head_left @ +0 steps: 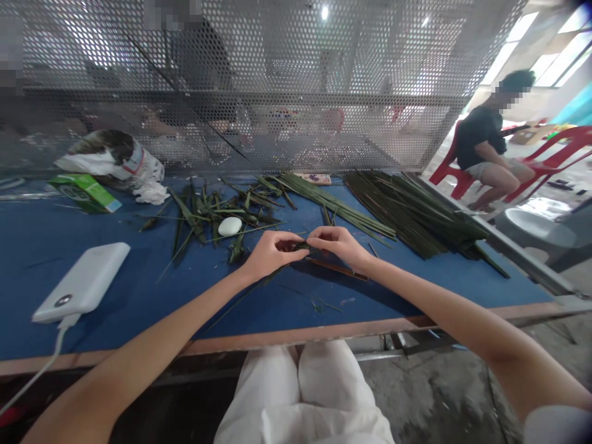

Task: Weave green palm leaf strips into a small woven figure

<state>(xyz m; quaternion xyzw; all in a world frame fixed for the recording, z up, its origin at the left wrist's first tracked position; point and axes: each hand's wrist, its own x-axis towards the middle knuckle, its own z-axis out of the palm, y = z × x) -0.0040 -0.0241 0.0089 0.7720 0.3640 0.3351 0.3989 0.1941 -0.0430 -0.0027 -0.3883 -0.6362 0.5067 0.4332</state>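
Above the blue table (393, 287), my left hand (271, 254) and my right hand (338, 244) meet with their fingers pinched together. Between the fingertips is a small bit of green leaf strip (301, 245), mostly hidden by the fingers. Long thin leaf ends trail down to the left below my left hand. A brown strip (340, 269) lies under my right hand. Behind my left hand, a pale egg-shaped object (230, 226) rests among cut and folded leaf pieces (198, 213). Long green leaf strips (333, 200) stretch across the table behind my right hand.
A thick bundle of dark leaves (411, 213) covers the right back. On the left are a white power bank (83, 280) with a cable, a green box (86, 192) and a crumpled bag (115, 159). A perforated metal screen (277, 74) stands behind; a person (483, 135) sits at right.
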